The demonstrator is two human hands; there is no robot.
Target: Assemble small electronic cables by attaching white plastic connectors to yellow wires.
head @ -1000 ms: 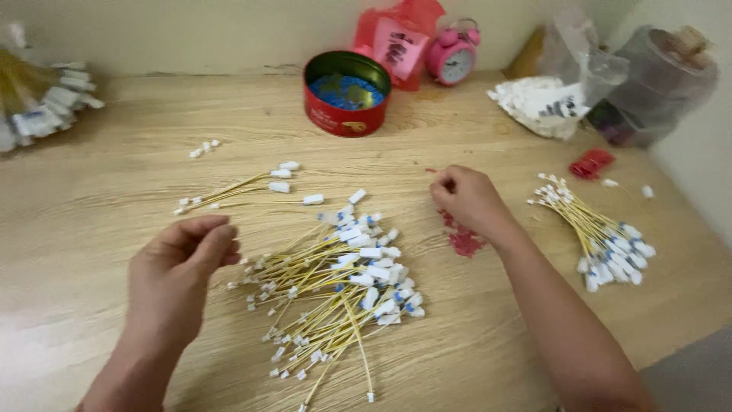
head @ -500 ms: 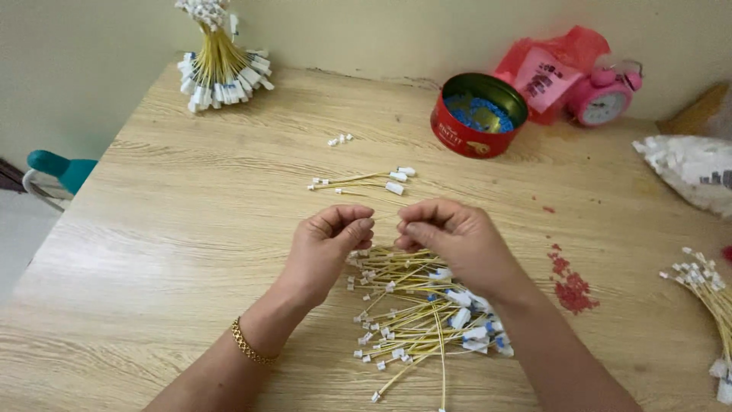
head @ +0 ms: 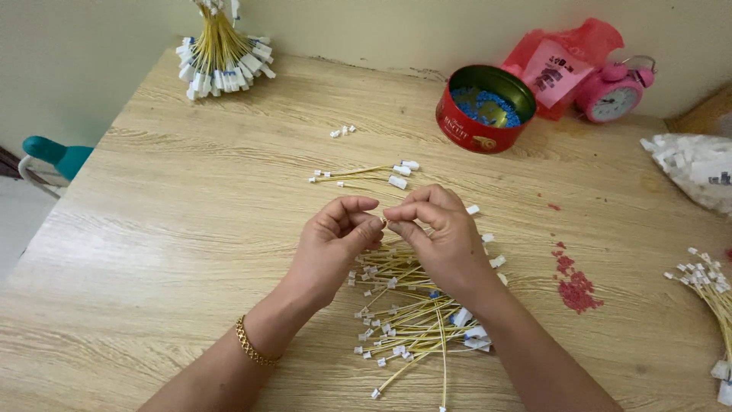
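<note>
over the middle of the wooden table [head: 152, 229] | left hand [head: 332, 240] and right hand [head: 442, 236] meet fingertip to fingertip, both pinched shut on something too small to make out | loose pile of thin yellow wires [head: 408, 313] with white end plugs lies just beneath them | red tin [head: 484, 111] well behind

Left hand [head: 333, 240]: fingers curled, thumb and forefinger pinched together.
Right hand [head: 441, 233]: fingertips pinched, touching left fingertips.
Forearms: extended from table's near edge.
</note>
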